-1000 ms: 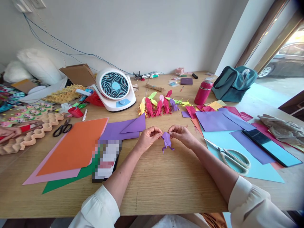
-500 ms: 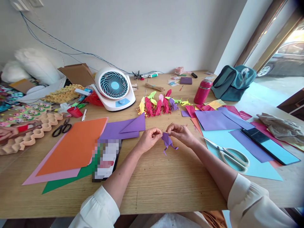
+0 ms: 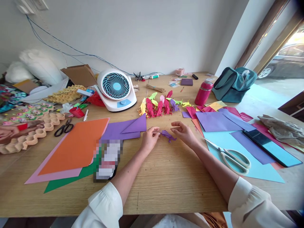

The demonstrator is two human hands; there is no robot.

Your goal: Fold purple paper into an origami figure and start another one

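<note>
Between my hands is a small purple origami figure (image 3: 168,136) with thin bent legs, close to the tabletop. My left hand (image 3: 150,139) pinches its left end between thumb and forefinger. Just right of the figure, my right hand (image 3: 184,134) is open, fingers curved and apart from the paper. Beyond the hands lies a cluster of similar folded paper figures (image 3: 159,109) in red, yellow, green, pink and purple. Left of my left hand are folded purple paper sheets (image 3: 114,130).
On the left are orange paper (image 3: 73,147), a phone (image 3: 108,161), black scissors (image 3: 64,128), egg trays (image 3: 35,134), another person's hand (image 3: 8,133) and a white fan (image 3: 116,90). On the right are white-handled scissors (image 3: 234,160), blue paper (image 3: 256,172), a red bottle (image 3: 203,92) and a teal bag (image 3: 234,85).
My right hand has let go of the purple figure and opened. The figure has turned from hanging legs-down to lying more level, with its legs toward the right.
</note>
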